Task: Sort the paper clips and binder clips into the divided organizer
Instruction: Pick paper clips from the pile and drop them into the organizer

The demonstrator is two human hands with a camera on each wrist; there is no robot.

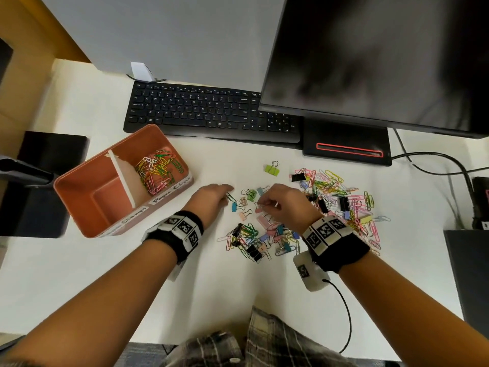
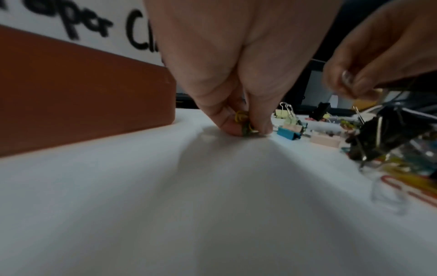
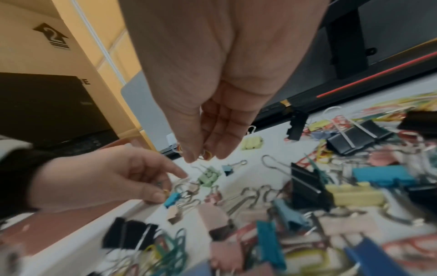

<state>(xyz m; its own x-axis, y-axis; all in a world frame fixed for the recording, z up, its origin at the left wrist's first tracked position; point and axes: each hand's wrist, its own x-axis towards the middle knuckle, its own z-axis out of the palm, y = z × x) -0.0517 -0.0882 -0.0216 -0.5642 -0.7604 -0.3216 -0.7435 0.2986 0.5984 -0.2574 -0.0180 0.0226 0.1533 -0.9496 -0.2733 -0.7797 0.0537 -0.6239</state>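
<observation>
An orange divided organizer [image 1: 79,192] stands at the left of the white desk; its far compartment holds colored paper clips [image 1: 158,170] and its near compartment shows none. Mixed paper clips and binder clips lie in a pile [image 1: 333,200] at the right and a smaller heap [image 1: 258,238] near me. My left hand [image 1: 229,194] is down on the desk, pinching yellow and green paper clips [image 2: 244,123] beside a blue binder clip [image 2: 288,133]. My right hand [image 1: 264,205] hovers just above the small binder clips and pinches an orange-yellow paper clip [image 3: 205,155].
A black keyboard [image 1: 211,112] and a monitor [image 1: 383,62] on its base [image 1: 346,144] line the back. Cables [image 1: 436,160] run at the right. Black objects sit at the left [image 1: 39,181] and right [image 1: 471,274] edges. A lone green binder clip [image 1: 272,168] lies apart.
</observation>
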